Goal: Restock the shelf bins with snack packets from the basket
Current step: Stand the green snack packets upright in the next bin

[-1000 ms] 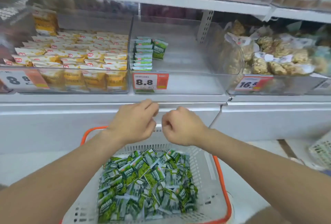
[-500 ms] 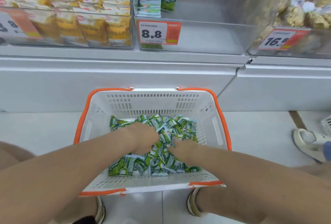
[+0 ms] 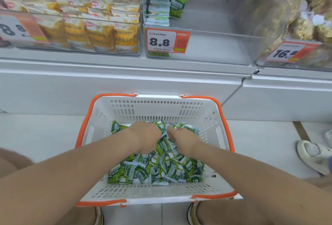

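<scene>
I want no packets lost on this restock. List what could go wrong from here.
1. The left hand and right hand dig into the loose green packets in the basket; an overfull scoop could shed some onto the floor on the way up.
2. The middle bin holds a neat stack at its left; a dumped handful may topple it.
3. The yellow packets sit right beside; strays could land there.

Yellow snack packs (image 3: 100,32) are stacked at far left behind an 8.8 price tag (image 3: 16,29), and clear bags of golden-brown snacks (image 3: 305,25) are piled at far right above a 16.8 tag (image 3: 291,52). Below them runs a white shelf base (image 3: 107,84). A white sandal (image 3: 312,154) rests on the pale floor (image 3: 45,135) at right.
</scene>
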A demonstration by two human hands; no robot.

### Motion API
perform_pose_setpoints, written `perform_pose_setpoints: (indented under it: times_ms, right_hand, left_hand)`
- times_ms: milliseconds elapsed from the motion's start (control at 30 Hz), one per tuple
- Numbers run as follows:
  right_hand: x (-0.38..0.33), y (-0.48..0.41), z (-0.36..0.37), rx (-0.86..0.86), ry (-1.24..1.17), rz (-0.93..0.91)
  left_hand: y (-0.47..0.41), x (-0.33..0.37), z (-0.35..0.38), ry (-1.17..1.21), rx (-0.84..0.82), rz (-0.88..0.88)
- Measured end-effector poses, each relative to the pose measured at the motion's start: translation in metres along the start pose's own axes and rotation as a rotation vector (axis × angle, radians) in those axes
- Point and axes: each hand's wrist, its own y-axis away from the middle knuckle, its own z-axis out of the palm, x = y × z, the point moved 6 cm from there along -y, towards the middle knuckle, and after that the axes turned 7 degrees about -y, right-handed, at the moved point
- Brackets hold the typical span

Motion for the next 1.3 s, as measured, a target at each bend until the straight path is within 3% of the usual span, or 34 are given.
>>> perform_pose_setpoints:
  times_ms: [167, 333, 567, 667, 800, 900, 1000, 1133, 1300]
  right_hand:
    - [-0.017, 0.012, -0.07, 0.167, -0.494, -0.008]
    - [-0.032, 0.028, -0.105, 0.138, -0.809, 0.003]
    - [-0.036, 0.03, -0.123, 0.252, -1.079, -0.008]
    - [-0.045, 0.035, -0.144, 0.432, -0.995, -0.106]
    - [-0.074, 0.064, -0.211, 0.859, -0.602, -0.337]
    - [-0.095, 0.092, -0.26, 1.139, -0.585, -0.489]
    - [-0.096, 0.097, -0.306, 1.316, -0.64, -0.448]
    - [-0.07, 0.053, -0.348, 1.185, -0.594, -0.196]
    - [-0.035, -0.027, -0.382, 0.784, -0.487, 0.193]
  left_hand:
    - [0.008, -0.025, -0.021, 0.499, 0.085, -0.083]
    - [0.023, -0.035, -0.037, 1.201, 0.161, -0.058]
    - [0.036, -0.046, -0.051, 1.441, 0.369, -0.111]
    - [0.047, -0.057, -0.077, 1.359, 0.574, -0.084]
    - [0.087, -0.077, -0.131, 0.66, 1.128, -0.239]
    - [0.119, -0.079, -0.169, 0.304, 1.472, -0.166]
    - [0.129, -0.094, -0.198, 0.197, 1.59, -0.264]
    - [0.117, -0.121, -0.214, 0.147, 1.469, -0.481]
    - [0.092, -0.142, -0.208, 0.153, 1.302, -0.577]
